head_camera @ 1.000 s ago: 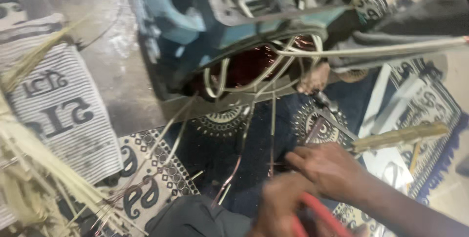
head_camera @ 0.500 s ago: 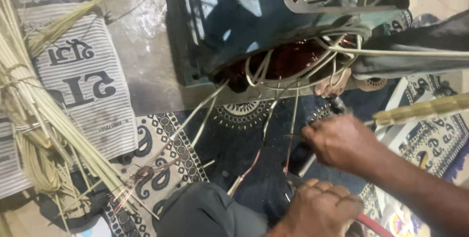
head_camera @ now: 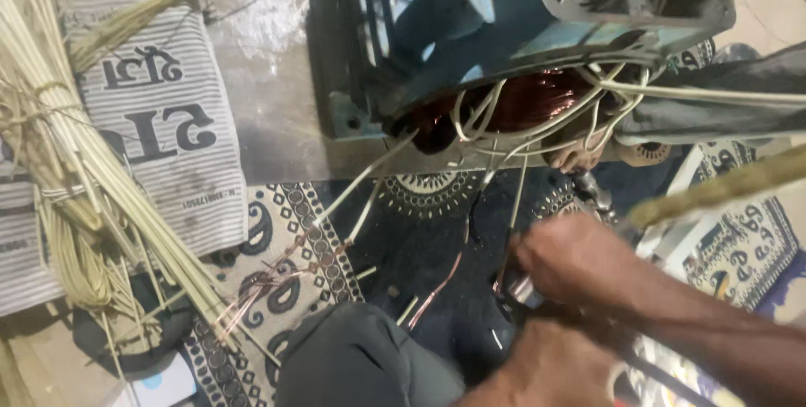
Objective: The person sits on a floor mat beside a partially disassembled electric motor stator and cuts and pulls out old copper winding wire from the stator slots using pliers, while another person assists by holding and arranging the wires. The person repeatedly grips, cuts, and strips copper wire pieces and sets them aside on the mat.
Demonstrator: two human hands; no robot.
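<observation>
We see the motor [head_camera: 520, 46] at the top, its coil [head_camera: 537, 101] below the housing, leads [head_camera: 504, 180] hanging down over the cloth [head_camera: 428, 231]. Left of the motor lies a sack [head_camera: 159, 122], with sticks [head_camera: 50, 164] farther left. Our hands [head_camera: 571, 264] sit below the coil, a knee [head_camera: 361, 361] to their left.

A blue-grey motor housing [head_camera: 504, 29] lay tilted on the floor, its copper winding [head_camera: 529, 101] exposed at the open end, with pale sleeved leads [head_camera: 369, 174] and one bare copper wire [head_camera: 437, 289] trailing down over the patterned mat.
</observation>
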